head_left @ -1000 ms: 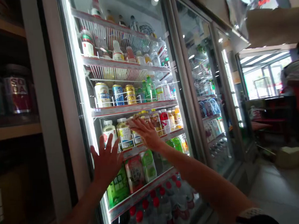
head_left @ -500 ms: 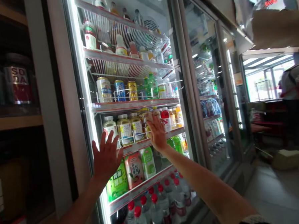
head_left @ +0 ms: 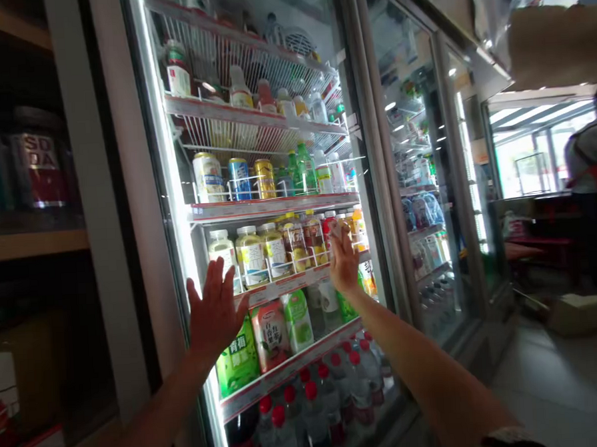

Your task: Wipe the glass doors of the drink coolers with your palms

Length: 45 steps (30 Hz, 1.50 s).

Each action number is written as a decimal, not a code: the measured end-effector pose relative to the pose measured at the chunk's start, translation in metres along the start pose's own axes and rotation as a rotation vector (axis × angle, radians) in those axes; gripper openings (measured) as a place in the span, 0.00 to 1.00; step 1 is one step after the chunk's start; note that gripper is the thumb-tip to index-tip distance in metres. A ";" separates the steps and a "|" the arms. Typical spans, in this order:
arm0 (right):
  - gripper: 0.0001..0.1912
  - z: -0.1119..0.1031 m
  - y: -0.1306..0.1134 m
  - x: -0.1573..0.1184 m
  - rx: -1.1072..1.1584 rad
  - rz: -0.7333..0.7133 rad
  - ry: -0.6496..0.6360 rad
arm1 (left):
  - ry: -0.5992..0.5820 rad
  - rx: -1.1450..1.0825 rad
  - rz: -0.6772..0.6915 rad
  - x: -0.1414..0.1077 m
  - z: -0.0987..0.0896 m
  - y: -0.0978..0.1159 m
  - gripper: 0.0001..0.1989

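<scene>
My left hand (head_left: 216, 311) is raised with fingers spread before the lit drinks fridge's glass door (head_left: 274, 141), near a bottle with a white lid (head_left: 222, 251) and a green drink carton (head_left: 238, 360). It holds nothing. My right hand (head_left: 345, 264) reaches up to the right part of the same door, fingers stretched out, before red-capped and orange bottles. A small pale patch shows at its fingertips; whether it is a cloth or a reflection I cannot tell. Contact with the glass is not clear for either hand.
Shelves hold cans (head_left: 239, 178), jars of tea (head_left: 251, 256) and red-capped bottles (head_left: 312, 409). More glass-doored fridges (head_left: 416, 177) run off to the right. Dark shelves with soda cans (head_left: 39, 160) stand at left. A person (head_left: 593, 161) and a cardboard box (head_left: 578, 312) are far right.
My right hand has moved rightward across the front of the fridge, from the tea jars to the red-capped bottles. My left hand has stayed almost in place, still spread.
</scene>
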State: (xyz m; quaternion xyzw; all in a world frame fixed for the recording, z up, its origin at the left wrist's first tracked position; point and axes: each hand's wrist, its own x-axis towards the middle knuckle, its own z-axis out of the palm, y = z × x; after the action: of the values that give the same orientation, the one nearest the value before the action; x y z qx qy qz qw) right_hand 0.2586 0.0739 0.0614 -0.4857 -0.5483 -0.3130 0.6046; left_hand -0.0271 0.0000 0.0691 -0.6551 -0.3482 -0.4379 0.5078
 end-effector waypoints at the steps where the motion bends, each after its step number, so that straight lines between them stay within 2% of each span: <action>1: 0.25 0.000 0.005 0.000 -0.001 0.060 0.018 | -0.008 0.001 -0.005 0.000 0.000 0.001 0.36; 2: 0.26 0.000 0.004 -0.002 0.002 0.081 0.029 | -0.018 0.002 -0.011 0.001 0.000 0.001 0.36; 4: 0.27 0.002 -0.012 -0.010 0.018 0.010 0.012 | -0.039 -0.002 -0.019 0.001 -0.001 0.001 0.37; 8: 0.26 0.004 -0.076 -0.034 0.076 -0.386 -0.076 | -0.083 -0.020 -0.013 -0.001 -0.005 -0.002 0.38; 10: 0.24 0.004 -0.101 -0.043 0.097 -0.585 -0.095 | -0.098 -0.028 0.004 -0.002 -0.007 -0.006 0.39; 12: 0.23 0.004 -0.106 -0.045 0.095 -0.703 -0.113 | -0.111 -0.032 0.024 -0.004 -0.009 -0.010 0.39; 13: 0.23 0.004 -0.101 -0.045 0.089 -0.719 -0.122 | -0.112 -0.031 0.035 -0.005 -0.009 -0.012 0.39; 15: 0.24 0.003 -0.075 -0.042 0.067 -0.638 -0.125 | -0.097 -0.022 0.055 -0.006 -0.009 -0.013 0.38; 19: 0.27 -0.003 -0.001 -0.033 0.009 -0.150 -0.044 | -0.081 -0.024 0.052 -0.005 -0.008 -0.010 0.38; 21: 0.28 -0.005 0.018 -0.033 0.000 0.008 -0.006 | -0.091 -0.044 0.036 -0.005 -0.008 -0.009 0.38; 22: 0.28 -0.006 0.019 -0.034 0.007 0.024 0.002 | -0.093 -0.052 0.030 -0.005 -0.008 -0.008 0.38; 24: 0.28 -0.004 0.002 -0.041 0.036 -0.048 -0.012 | -0.089 -0.056 0.026 -0.005 -0.008 -0.008 0.37; 28: 0.26 0.002 -0.069 -0.064 0.107 -0.378 -0.089 | -0.074 -0.052 0.031 -0.007 -0.007 -0.010 0.35; 30: 0.25 0.004 -0.095 -0.074 0.128 -0.548 -0.125 | -0.070 -0.044 0.039 -0.007 -0.007 -0.011 0.35; 31: 0.25 0.004 -0.100 -0.077 0.131 -0.614 -0.137 | -0.071 -0.039 0.041 -0.007 -0.008 -0.011 0.35; 33: 0.25 0.003 -0.092 -0.079 0.126 -0.664 -0.151 | -0.071 -0.033 0.047 -0.007 -0.008 -0.011 0.36; 35: 0.26 0.002 -0.064 -0.075 0.108 -0.550 -0.131 | -0.073 -0.030 0.048 -0.007 -0.009 -0.010 0.36; 38: 0.28 0.002 -0.014 -0.065 0.087 -0.170 -0.038 | -0.078 -0.017 0.040 -0.007 -0.008 -0.008 0.38; 40: 0.28 0.004 0.002 -0.061 0.096 0.027 0.036 | -0.075 -0.013 0.034 -0.008 -0.007 -0.008 0.38; 42: 0.29 0.006 -0.005 -0.064 0.114 0.092 0.074 | -0.074 -0.024 0.030 -0.008 -0.005 -0.008 0.37; 45: 0.30 0.008 -0.049 -0.082 0.126 -0.040 0.027 | -0.084 -0.048 0.020 -0.009 -0.005 -0.009 0.36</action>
State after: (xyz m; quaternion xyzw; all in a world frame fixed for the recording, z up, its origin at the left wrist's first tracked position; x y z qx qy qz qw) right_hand 0.1942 0.0519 -0.0068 -0.4314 -0.5685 -0.2964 0.6347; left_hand -0.0396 -0.0025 0.0650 -0.6883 -0.3520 -0.4130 0.4813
